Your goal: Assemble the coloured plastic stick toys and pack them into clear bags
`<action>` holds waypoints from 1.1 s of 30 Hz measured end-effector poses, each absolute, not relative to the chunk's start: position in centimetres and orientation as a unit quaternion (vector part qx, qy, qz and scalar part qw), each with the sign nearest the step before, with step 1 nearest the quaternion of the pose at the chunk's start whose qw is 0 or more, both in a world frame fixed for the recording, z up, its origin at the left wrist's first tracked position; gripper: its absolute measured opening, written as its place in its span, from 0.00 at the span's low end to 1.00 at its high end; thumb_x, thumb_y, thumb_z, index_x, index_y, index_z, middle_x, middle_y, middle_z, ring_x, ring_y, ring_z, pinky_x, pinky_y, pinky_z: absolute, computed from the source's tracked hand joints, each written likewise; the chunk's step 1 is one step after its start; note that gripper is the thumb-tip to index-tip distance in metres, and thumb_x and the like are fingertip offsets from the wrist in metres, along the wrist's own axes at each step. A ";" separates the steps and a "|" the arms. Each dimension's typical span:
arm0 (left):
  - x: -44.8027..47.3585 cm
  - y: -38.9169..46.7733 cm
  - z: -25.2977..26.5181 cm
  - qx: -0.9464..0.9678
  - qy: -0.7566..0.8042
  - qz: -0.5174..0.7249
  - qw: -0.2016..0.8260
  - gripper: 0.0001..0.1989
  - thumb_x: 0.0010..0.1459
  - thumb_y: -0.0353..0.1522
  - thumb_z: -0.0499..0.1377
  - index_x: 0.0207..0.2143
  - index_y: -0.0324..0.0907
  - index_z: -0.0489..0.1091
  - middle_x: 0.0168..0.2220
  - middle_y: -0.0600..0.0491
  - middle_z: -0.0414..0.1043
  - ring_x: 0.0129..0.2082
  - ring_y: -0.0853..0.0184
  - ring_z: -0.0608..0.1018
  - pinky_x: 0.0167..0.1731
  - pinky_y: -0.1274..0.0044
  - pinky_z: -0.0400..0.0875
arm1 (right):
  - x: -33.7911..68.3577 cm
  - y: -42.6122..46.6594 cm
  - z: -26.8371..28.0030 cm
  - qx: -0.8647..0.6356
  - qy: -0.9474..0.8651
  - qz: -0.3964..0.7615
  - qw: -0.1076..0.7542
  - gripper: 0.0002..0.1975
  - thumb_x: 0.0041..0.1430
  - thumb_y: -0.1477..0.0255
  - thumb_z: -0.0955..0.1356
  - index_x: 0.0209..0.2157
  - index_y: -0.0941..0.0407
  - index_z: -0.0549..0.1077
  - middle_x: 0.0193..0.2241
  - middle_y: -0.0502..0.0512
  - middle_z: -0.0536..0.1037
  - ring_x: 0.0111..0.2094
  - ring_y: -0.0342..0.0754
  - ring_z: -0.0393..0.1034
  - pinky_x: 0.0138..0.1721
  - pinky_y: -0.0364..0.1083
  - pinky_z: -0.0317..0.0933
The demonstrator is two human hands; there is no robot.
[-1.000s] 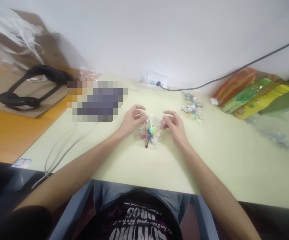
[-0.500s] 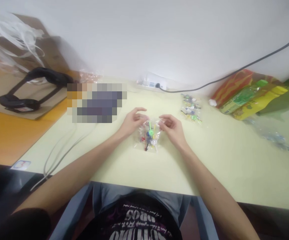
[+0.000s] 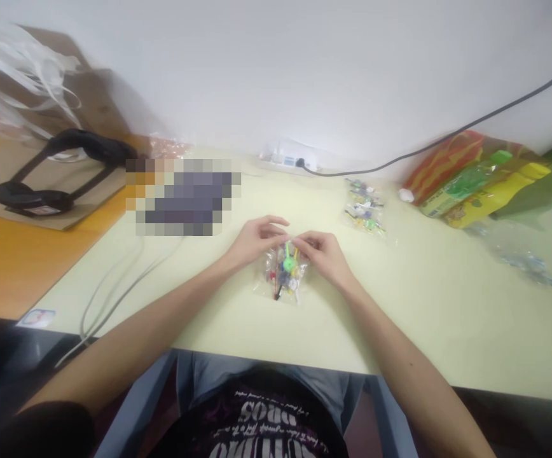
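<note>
In front of me on the pale table lies a clear plastic bag (image 3: 283,275) with small colourful plastic parts inside, among them a green round piece with a stem. My left hand (image 3: 260,239) pinches the bag's far edge between thumb and fingers. On the other side of that edge my right hand (image 3: 320,249) also pinches the film, its fingertips almost touching those of the left. What exactly the fingertips press together is too small to see.
Several similar small packets (image 3: 364,207) lie at the back right. Beyond them lean snack bags (image 3: 476,191) and crumpled plastic (image 3: 531,267). A power strip (image 3: 289,156) sits by the wall. On the left are a blurred-out dark object (image 3: 187,200), cables (image 3: 114,299) and a black headset-like frame (image 3: 61,172).
Both hands have come together at the bag's far edge, where they were further apart before. The bag has shifted slightly towards me.
</note>
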State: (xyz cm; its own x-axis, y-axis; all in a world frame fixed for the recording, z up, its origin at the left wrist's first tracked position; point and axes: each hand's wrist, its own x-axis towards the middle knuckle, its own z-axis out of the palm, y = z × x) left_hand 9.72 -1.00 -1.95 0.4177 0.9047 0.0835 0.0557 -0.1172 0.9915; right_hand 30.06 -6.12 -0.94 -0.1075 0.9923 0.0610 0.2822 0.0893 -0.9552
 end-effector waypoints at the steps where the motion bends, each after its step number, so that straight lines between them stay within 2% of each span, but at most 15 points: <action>1: 9.7 -1.0 -2.0 0.640 0.382 0.383 0.546 0.24 0.51 0.43 0.74 0.46 0.38 0.78 0.38 0.46 0.84 0.35 0.62 0.85 0.35 0.75 0.78 | 30.1 -6.1 -0.9 -0.527 -0.615 0.417 0.412 0.18 0.61 0.56 0.71 0.33 0.58 0.81 0.25 0.52 0.77 0.26 0.45 0.66 0.30 0.45 0.59; 4: 9.7 -0.7 -2.3 0.636 0.406 0.383 0.533 0.21 0.49 0.42 0.75 0.39 0.37 0.80 0.37 0.46 0.84 0.36 0.61 0.85 0.36 0.75 0.78 | 30.2 -6.1 -1.1 -0.535 -0.621 0.408 0.402 0.16 0.61 0.59 0.70 0.32 0.58 0.81 0.24 0.51 0.77 0.25 0.45 0.68 0.30 0.45 0.61; 10: 9.8 0.0 -2.8 0.635 0.413 0.372 0.536 0.20 0.48 0.42 0.75 0.37 0.36 0.81 0.33 0.46 0.84 0.32 0.61 0.84 0.34 0.74 0.78 | 30.8 -5.6 -1.2 -0.547 -0.608 0.426 0.387 0.13 0.59 0.62 0.70 0.32 0.58 0.80 0.23 0.53 0.79 0.23 0.47 0.70 0.27 0.45 0.63; 17: 9.1 1.1 -3.4 0.651 0.364 0.358 0.561 0.18 0.53 0.41 0.71 0.41 0.37 0.81 0.39 0.44 0.84 0.39 0.59 0.85 0.41 0.71 0.80 | 31.6 -5.2 -1.3 -0.536 -0.641 0.407 0.370 0.12 0.61 0.64 0.68 0.32 0.57 0.79 0.27 0.54 0.81 0.25 0.48 0.74 0.31 0.47 0.67; 25: 8.6 1.5 -3.8 0.690 0.309 0.337 0.561 0.16 0.60 0.42 0.67 0.44 0.39 0.81 0.41 0.45 0.83 0.40 0.60 0.85 0.43 0.68 0.82 | 32.5 -5.5 -1.0 -0.510 -0.660 0.436 0.338 0.12 0.62 0.65 0.67 0.37 0.56 0.80 0.26 0.52 0.80 0.25 0.49 0.74 0.31 0.48 0.70; 30: 8.0 1.7 -4.0 0.661 0.295 0.333 0.604 0.22 0.59 0.45 0.68 0.48 0.38 0.78 0.47 0.41 0.82 0.42 0.60 0.85 0.46 0.67 0.81 | 34.1 -6.1 -1.8 -0.545 -0.627 0.436 0.345 0.13 0.60 0.63 0.67 0.37 0.58 0.78 0.26 0.53 0.79 0.23 0.47 0.71 0.27 0.46 0.67; 33: 7.2 2.3 -4.0 0.625 0.323 0.384 0.598 0.25 0.57 0.46 0.70 0.48 0.37 0.77 0.48 0.41 0.81 0.40 0.61 0.86 0.47 0.68 0.80 | 36.7 -7.0 -2.5 -0.603 -0.578 0.391 0.386 0.16 0.59 0.62 0.67 0.43 0.58 0.75 0.31 0.54 0.80 0.21 0.45 0.69 0.25 0.46 0.64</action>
